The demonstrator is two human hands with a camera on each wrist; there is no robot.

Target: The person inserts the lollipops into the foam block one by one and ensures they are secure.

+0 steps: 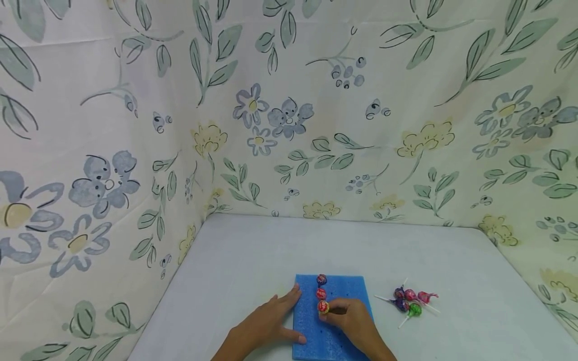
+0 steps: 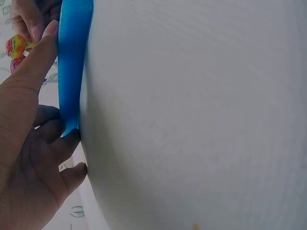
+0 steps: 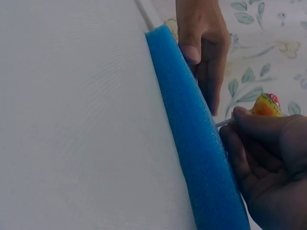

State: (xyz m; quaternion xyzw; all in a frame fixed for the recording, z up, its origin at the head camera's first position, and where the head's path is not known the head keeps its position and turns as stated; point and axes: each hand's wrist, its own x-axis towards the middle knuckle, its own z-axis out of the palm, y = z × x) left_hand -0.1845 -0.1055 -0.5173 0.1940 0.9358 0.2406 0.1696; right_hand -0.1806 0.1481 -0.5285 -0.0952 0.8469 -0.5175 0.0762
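Observation:
A blue foam block lies on the white table, with a few small holes in its top. My right hand pinches a yellow-and-red wrapped lollipop just under its candy head. In the right wrist view its white stick meets the foam's top face. Behind it, in one line, stand a red lollipop and a dark purple lollipop. My left hand rests against the foam's left edge, fingers extended and thumb over the near part of that edge.
To the right of the foam, several loose lollipops lie in a cluster, among them a green one, a pink one and a purple one, sticks pointing various ways. A floral cloth hangs behind the table and along its sides.

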